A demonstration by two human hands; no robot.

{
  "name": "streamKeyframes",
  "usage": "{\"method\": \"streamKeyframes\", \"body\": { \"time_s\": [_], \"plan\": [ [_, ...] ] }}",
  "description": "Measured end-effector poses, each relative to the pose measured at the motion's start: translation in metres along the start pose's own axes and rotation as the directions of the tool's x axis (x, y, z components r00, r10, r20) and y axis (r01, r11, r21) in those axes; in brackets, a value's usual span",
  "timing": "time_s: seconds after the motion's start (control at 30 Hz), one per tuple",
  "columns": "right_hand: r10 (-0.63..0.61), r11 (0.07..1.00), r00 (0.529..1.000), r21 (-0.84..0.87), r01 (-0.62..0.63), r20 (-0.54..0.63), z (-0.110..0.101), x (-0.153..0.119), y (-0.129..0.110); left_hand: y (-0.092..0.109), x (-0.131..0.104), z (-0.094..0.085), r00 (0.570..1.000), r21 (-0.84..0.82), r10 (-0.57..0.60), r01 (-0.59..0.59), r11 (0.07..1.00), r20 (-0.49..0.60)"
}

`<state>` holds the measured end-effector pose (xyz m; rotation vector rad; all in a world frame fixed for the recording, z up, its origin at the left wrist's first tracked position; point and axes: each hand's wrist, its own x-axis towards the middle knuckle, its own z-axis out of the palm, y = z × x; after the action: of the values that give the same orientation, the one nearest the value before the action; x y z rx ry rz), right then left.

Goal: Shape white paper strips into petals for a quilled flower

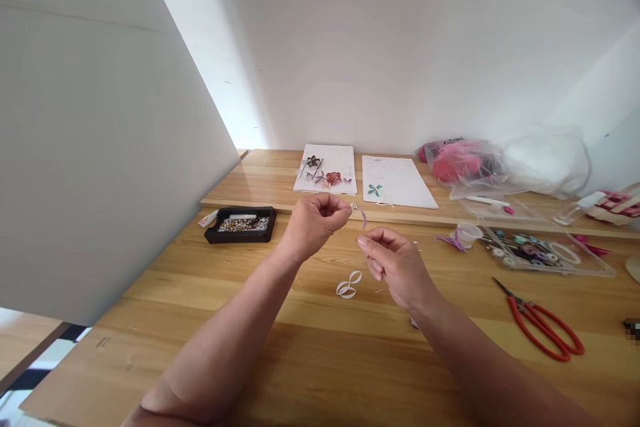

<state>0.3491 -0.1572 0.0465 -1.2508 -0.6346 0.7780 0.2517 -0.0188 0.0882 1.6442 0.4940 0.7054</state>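
Observation:
My left hand [320, 221] is closed in a pinch above the middle of the table. At its fingertips is a small curved purple strip [364, 219], with a pale, greenish bit at its upper end. Just below and to the right, my right hand [397, 260] has its thumb and forefinger pressed together close to the strip's lower end. What they grip is too fine to make out. Beneath the hands, white looped paper strips [349, 285] lie on the wooden table [310, 360].
Red-handled scissors [540, 327] lie at right, near a clear box of beads [545, 253]. A small clear cup [469, 235] has purple strips beside it. A black bead tray [240, 224] stands left. Two paper stacks [400, 180] with flower pieces and plastic bags [465, 163] occupy the raised back ledge.

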Motion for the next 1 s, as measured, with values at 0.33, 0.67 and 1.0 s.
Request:
{"method": "streamKeyframes", "body": {
  "time_s": [0.33,0.67,1.0],
  "plan": [
    [-0.568,0.688,0.821,-0.513,0.514,0.061,-0.006,-0.015,-0.015,0.002,-0.006,-0.001,0.99,0.25,0.047,-0.079,0.965,0.131],
    [-0.472,0.801,0.882,-0.428,0.419,-0.02,-0.02,0.008,-0.02,0.007,-0.015,0.001,0.886,0.142,-0.015,-0.058,0.988,0.463],
    [0.041,0.997,0.999,0.067,-0.041,-0.003,-0.005,0.004,-0.005,0.009,-0.006,-0.001,0.985,-0.042,-0.03,0.038,0.998,0.167]
  ]
}}
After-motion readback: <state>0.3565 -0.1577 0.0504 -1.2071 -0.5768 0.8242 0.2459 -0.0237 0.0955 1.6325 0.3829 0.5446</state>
